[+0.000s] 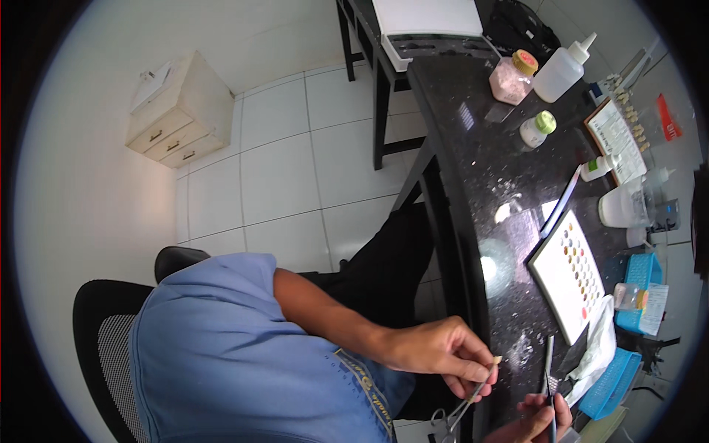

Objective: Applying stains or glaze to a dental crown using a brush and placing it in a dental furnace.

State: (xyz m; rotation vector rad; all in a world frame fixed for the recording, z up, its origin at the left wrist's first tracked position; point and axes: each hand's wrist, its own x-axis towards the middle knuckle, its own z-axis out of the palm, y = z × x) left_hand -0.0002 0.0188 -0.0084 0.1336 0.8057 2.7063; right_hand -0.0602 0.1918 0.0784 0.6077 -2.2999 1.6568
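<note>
My left hand (450, 358) reaches in from the left, fingers closed around metal ring-handled forceps (465, 405) near their tip. The finger rings hang below the hand. A small cream-coloured piece (498, 359) shows at the tip, by my thumb and index finger; its exact kind is too small to make out. Low in the picture at the right, my right hand (543, 419) pinches a slim pen-like tool (552, 427) with a blue-grey handle. Both hands are close to the edge of the black worktop (461, 148), apart from each other.
A white palette (561, 295) with rows of coloured spots lies on the worktop beside a pale blue stick (561, 203). White cloth (597, 354) and blue baskets (609, 384) are beyond. Farther up stand a pink powder jar (509, 83), a squeeze bottle (560, 74) and a green-capped bottle (537, 131).
</note>
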